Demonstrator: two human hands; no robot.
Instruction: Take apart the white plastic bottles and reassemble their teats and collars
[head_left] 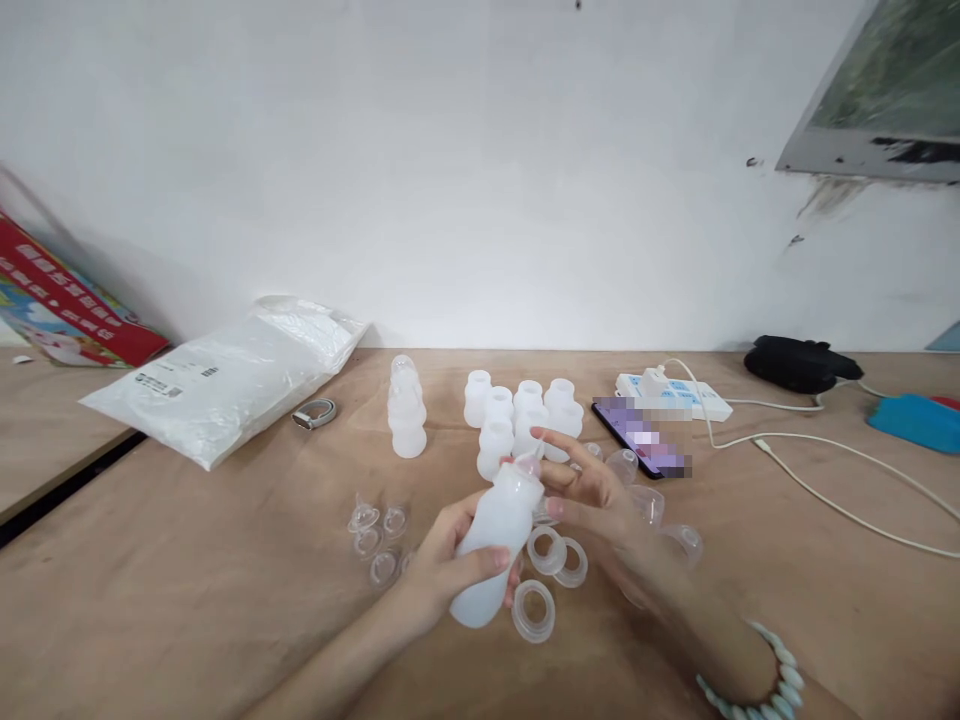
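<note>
My left hand [439, 565] is wrapped round a white translucent silicone bottle [495, 535], tilted with its neck up and to the right. My right hand [589, 490] has its fingertips at the bottle's neck, pinching a small clear nipple part [529, 462] there. Three clear rings [551, 572] lie on the table just below the bottle. Several clear nipples [375, 535] lie to the left of my left hand. A bead bracelet [765, 670] circles my right wrist.
Several more white bottles [517, 415] stand behind my hands, and one stacked bottle [407, 410] to their left. Clear caps [660, 515] lie at the right. Farther off sit a phone [637, 440], power strip [675, 397] with cables, plastic bag [225, 380], and black object [799, 363].
</note>
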